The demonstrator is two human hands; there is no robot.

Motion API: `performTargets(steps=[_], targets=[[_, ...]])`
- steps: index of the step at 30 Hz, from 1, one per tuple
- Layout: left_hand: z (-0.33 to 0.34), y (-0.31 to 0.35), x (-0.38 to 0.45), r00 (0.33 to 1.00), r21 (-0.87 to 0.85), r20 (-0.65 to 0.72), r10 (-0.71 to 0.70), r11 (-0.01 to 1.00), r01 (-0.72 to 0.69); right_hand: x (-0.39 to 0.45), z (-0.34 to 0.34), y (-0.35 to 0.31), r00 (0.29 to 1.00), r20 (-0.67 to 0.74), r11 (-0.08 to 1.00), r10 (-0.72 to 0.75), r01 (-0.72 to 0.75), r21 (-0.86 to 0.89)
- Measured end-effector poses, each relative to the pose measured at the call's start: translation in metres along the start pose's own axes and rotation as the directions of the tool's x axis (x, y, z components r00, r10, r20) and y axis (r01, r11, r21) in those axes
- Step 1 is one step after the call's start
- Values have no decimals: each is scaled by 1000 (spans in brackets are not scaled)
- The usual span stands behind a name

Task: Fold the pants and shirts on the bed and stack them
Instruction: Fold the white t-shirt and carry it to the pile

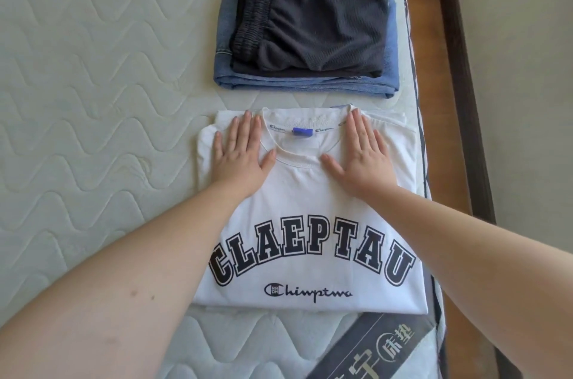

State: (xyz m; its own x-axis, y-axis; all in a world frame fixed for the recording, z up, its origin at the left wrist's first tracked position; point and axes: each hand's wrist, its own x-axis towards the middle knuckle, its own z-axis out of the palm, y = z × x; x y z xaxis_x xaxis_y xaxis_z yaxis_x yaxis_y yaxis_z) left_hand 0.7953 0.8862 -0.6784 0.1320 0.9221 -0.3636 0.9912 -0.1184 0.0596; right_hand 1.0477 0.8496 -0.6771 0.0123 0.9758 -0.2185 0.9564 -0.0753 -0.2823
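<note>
We flatten folded white shirt (310,214): left hand (240,151), right hand (361,152), fingers straight, holding nothing. Next: lift onto far pants stack (307,34) (keep folds).

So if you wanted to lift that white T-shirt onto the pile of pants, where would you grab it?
Probably by its two long side edges, one hand sliding under from each side. The white T-shirt lies folded flat as a rectangle, so supporting both sides should keep the fold intact. Both the left hand and right hand now press flat beside the collar.
</note>
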Motion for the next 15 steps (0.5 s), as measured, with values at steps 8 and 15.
performTargets(steps=[8, 15], targets=[[-18, 1, -39, 995, -39, -53, 81, 996, -84, -36, -25, 9, 1000, -9, 998, -11, 11, -69], [54, 44, -175, 971, -115, -238, 0, 993, -28, -166, 29, -60, 997, 64, 999, -33, 32, 14]])
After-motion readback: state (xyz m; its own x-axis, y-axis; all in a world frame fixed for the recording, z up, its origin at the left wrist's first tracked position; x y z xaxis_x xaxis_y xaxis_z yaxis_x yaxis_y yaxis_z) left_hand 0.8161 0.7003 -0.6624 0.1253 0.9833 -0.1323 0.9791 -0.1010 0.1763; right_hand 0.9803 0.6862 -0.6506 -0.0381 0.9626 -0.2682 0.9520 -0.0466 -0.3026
